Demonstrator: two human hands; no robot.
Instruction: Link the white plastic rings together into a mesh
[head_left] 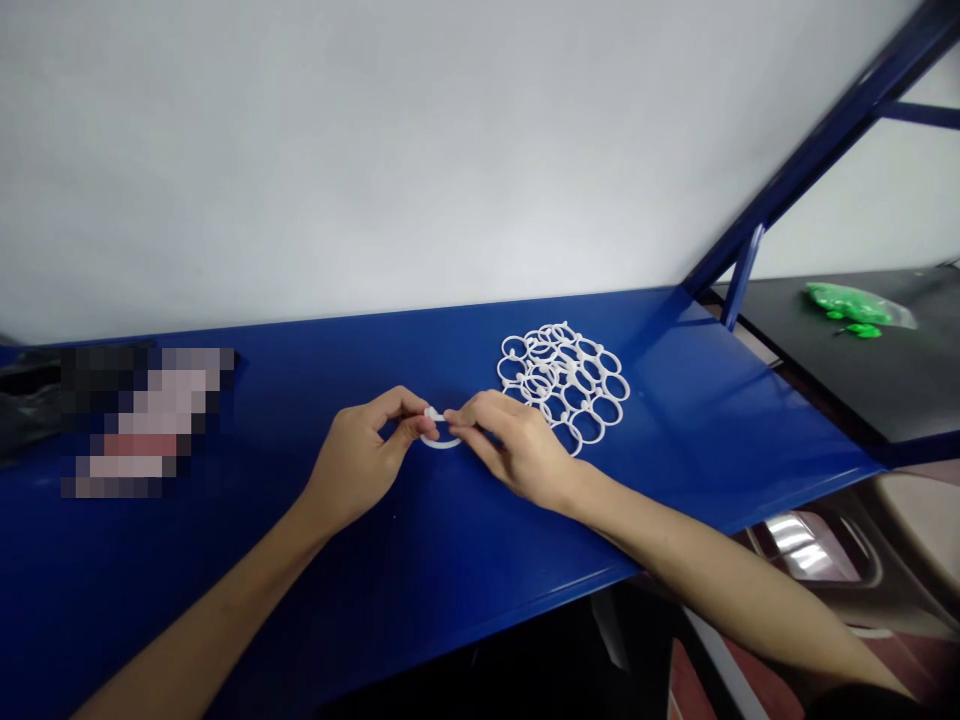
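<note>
A white plastic ring (441,443) is held between both hands, just above or against the blue tabletop. My left hand (369,445) pinches its left side, beside a small white knob at the top. From the right, the fingertips of my right hand (517,445) close on the ring's other side. Parts of the ring are covered by the fingers. A pile of similar white rings (589,427), each with a small knob, lies on the table just beyond my right hand.
The blue table (450,590) backs onto a pale wall. Black plastic (30,400) and a blurred-out item (161,410) lie at the left. A blue metal frame (742,275) rises at the right. Beyond it, a black table (862,380) bears a clear bag of green pieces (855,302).
</note>
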